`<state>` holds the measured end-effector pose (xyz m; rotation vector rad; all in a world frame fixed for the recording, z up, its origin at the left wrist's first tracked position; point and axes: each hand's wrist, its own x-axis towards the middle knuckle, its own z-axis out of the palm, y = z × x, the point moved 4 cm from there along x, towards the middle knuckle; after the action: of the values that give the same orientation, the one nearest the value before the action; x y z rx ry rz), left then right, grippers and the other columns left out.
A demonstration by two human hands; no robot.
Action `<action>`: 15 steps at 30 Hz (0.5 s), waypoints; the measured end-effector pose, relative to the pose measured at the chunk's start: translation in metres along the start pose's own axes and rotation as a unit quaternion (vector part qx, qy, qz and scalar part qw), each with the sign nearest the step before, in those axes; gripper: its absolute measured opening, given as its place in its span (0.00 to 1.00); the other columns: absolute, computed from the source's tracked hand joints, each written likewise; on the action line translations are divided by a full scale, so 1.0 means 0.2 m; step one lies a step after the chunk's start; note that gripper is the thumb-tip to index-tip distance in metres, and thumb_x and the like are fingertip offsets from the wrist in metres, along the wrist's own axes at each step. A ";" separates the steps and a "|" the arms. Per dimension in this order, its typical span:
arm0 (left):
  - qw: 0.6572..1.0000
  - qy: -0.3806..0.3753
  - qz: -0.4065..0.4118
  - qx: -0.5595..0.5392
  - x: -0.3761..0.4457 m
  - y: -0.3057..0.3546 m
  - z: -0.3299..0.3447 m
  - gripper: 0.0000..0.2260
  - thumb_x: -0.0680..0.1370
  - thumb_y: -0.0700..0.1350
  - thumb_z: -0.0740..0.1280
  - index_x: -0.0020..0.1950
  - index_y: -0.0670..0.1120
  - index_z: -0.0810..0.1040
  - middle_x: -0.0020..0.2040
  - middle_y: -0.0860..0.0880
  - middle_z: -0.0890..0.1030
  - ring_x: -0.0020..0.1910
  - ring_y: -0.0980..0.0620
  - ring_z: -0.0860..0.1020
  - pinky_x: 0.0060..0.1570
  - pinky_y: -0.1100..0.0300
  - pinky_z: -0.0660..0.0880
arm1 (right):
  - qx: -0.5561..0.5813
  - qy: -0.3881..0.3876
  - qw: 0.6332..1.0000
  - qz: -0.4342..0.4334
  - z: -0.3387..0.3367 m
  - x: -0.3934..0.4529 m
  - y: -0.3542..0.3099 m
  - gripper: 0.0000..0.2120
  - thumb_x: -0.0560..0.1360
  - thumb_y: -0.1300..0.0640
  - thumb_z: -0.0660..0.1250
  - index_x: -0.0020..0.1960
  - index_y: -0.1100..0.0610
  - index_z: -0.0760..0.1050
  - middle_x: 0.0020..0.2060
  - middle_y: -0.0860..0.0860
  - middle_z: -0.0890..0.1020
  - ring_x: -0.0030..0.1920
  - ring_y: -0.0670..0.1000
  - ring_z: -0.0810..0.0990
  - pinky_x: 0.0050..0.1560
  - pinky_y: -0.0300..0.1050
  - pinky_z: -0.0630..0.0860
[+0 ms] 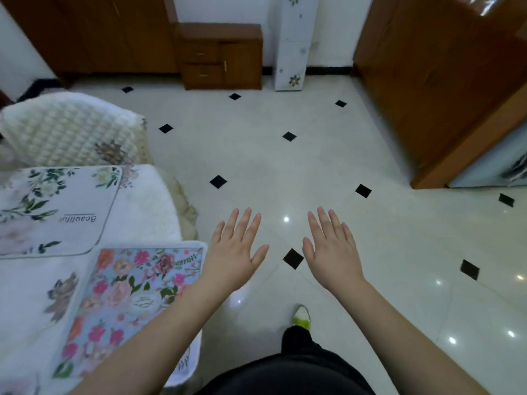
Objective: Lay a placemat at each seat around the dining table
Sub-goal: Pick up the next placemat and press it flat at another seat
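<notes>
My dark trousers (pixel 288 374) are nearest, at the bottom, with one green and white shoe (pixel 301 317) poking out on the shiny white floor (pixel 285 172). My two arms reach out in front of me over the floor. My left hand (pixel 236 249) and my right hand (pixel 332 250) are both flat, palms down, fingers straight and spread. They hold nothing.

The table (pixel 142 201) is on my left, under a fluffy white cover. Two mats lie on it. The blue flowery mat (pixel 125 303) is close to me, right beside my left arm, and its long side runs away from me. The white mat (pixel 51 209) with green leaves lies farther off, and its long side runs left to right. A padded chair back (pixel 68 129) stands beyond it.

My left hand is much nearer the table. I think I must turn left to reach the next seat. I see no spare mat to pick up.
</notes>
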<state>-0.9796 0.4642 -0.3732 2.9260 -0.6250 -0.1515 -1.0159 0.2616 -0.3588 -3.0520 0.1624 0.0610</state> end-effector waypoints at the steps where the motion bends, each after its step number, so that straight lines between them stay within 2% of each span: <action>1: 1.000 0.000 -0.015 0.002 0.03 -0.03 0.00 0.35 0.76 0.66 0.33 0.81 0.53 0.40 0.81 0.51 0.42 0.80 0.49 0.40 0.76 0.50 0.40 | 0.002 -0.004 1.000 -0.012 0.01 0.06 -0.01 0.34 0.77 0.43 0.36 0.80 0.54 0.53 0.79 0.52 0.55 0.79 0.54 0.50 0.77 0.52 0.46; 5: 0.997 0.004 -0.082 0.006 0.14 -0.12 -0.01 0.34 0.78 0.66 0.37 0.81 0.52 0.47 0.82 0.50 0.49 0.81 0.48 0.46 0.77 0.47 0.48 | 0.008 -0.020 0.997 -0.069 0.04 0.32 -0.05 0.32 0.78 0.45 0.41 0.78 0.56 0.59 0.78 0.54 0.60 0.78 0.55 0.56 0.76 0.53 0.51; 9: 0.989 -0.002 -0.148 -0.002 0.23 -0.15 -0.01 0.34 0.78 0.65 0.39 0.81 0.53 0.48 0.82 0.51 0.48 0.81 0.48 0.46 0.76 0.51 0.43 | 0.006 -0.038 0.990 -0.132 0.07 0.56 -0.07 0.31 0.78 0.45 0.44 0.77 0.56 0.63 0.76 0.54 0.65 0.77 0.56 0.61 0.75 0.52 0.54; 12: 0.979 -0.003 -0.203 -0.010 0.28 -0.18 -0.01 0.32 0.80 0.65 0.43 0.81 0.52 0.54 0.81 0.50 0.53 0.80 0.47 0.53 0.77 0.49 0.49 | 0.006 -0.050 0.983 -0.179 0.10 0.72 -0.11 0.30 0.78 0.46 0.46 0.75 0.57 0.66 0.75 0.54 0.68 0.75 0.57 0.65 0.73 0.51 0.52; 13: 0.975 -0.002 -0.220 -0.013 0.29 -0.19 -0.01 0.33 0.79 0.65 0.42 0.81 0.51 0.53 0.81 0.50 0.53 0.80 0.47 0.53 0.76 0.49 0.48 | 0.010 -0.058 0.979 -0.194 0.11 0.77 -0.13 0.30 0.78 0.46 0.46 0.76 0.57 0.66 0.75 0.54 0.67 0.75 0.57 0.64 0.74 0.51 0.53; 15: 0.965 -0.004 -0.263 -0.020 0.29 -0.22 -0.03 0.36 0.75 0.66 0.36 0.82 0.53 0.46 0.81 0.51 0.45 0.81 0.49 0.46 0.76 0.52 0.42 | 0.020 -0.071 0.971 -0.228 0.12 0.85 -0.18 0.32 0.78 0.45 0.43 0.77 0.57 0.63 0.76 0.54 0.64 0.77 0.56 0.61 0.75 0.54 0.55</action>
<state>-0.9088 0.4816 -0.3793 2.9775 0.1672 -0.2268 -0.8449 0.2810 -0.3866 -2.9440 -0.5370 0.2400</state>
